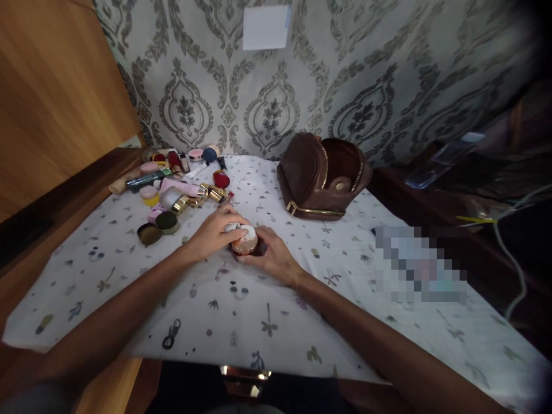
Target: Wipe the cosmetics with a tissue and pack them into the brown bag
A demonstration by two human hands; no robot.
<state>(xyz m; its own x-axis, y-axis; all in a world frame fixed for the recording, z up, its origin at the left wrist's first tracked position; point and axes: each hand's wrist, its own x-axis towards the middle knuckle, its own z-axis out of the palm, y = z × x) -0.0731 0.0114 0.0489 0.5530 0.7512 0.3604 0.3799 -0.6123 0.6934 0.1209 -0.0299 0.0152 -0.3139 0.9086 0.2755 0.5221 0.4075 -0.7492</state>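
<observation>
Round container (244, 248), peach-toned, between the two hands over the patterned surface (194, 322); whether it rests there cannot be told. The fingers of the right hand (276, 256) grasp its side, while those of the left hand (218, 233) pinch a soft white piece (248, 232) against its top. Good control probably calls for a firm, level brace from the right and light, even pressure from the left, clear of the cosmetics (173, 199).

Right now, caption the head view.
Left hand and right hand meet at a round peach container near an open brown leather bag.
</observation>
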